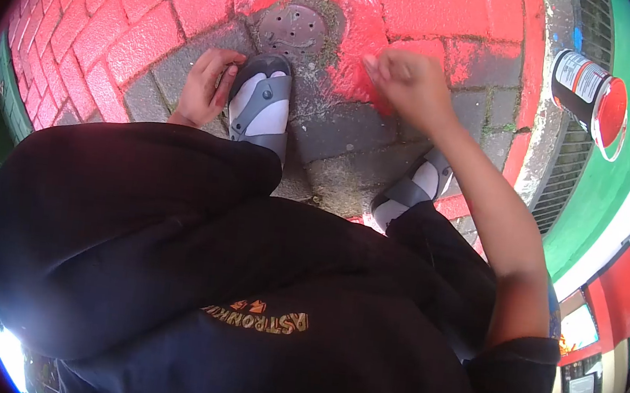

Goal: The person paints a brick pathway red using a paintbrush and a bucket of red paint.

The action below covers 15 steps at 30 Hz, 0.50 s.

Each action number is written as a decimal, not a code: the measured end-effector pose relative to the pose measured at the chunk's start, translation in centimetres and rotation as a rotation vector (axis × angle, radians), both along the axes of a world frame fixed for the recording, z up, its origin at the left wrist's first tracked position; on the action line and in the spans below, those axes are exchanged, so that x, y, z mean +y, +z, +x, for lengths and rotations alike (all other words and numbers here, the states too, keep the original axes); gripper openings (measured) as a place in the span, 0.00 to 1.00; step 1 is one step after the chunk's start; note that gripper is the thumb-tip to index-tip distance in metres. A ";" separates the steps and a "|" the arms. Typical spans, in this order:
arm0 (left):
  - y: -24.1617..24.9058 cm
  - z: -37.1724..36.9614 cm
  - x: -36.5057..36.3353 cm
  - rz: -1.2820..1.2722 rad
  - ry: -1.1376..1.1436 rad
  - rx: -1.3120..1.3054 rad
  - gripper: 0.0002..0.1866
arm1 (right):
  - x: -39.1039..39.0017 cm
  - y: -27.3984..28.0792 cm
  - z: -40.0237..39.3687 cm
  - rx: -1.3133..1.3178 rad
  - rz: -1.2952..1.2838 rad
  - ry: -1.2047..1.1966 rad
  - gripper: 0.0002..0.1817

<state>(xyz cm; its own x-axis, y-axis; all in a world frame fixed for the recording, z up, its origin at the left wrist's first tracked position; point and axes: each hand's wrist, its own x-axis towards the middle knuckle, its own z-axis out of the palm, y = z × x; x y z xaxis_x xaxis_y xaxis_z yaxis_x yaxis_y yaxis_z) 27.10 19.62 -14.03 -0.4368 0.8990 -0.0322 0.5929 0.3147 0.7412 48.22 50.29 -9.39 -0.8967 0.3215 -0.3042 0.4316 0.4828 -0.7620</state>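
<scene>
Beside the grey sandal (259,106) at centre left is my left hand (211,86), its fingers loosely bent and a little apart, with nothing seen in them and reddish marks on the skin. My right hand (411,84) is over the wet-looking red paint (357,47) on the paving, fingers curled together; what they hold, if anything, is hidden. Between the hands, near the top, a round drain cover with small holes (293,29) is set in unpainted grey bricks (345,131).
An open can with red paint inside (588,95) lies toward the right, its wire handle hanging out. Near it run a metal grate (562,180) and a green painted strip (616,182). My other sandalled foot (412,187) rests below my right forearm.
</scene>
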 end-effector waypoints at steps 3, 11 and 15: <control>0.1 -0.1 0.1 0.040 0.001 0.021 0.09 | 0.1 -1.3 -2.4 0.023 -0.124 -0.100 0.11; 0.0 -0.4 -0.4 0.001 0.013 0.011 0.09 | 0.6 -0.6 5.5 0.230 -0.106 0.140 0.14; -0.2 -0.5 -0.5 0.019 0.018 0.013 0.09 | 1.6 1.5 5.6 0.078 -0.219 0.056 0.15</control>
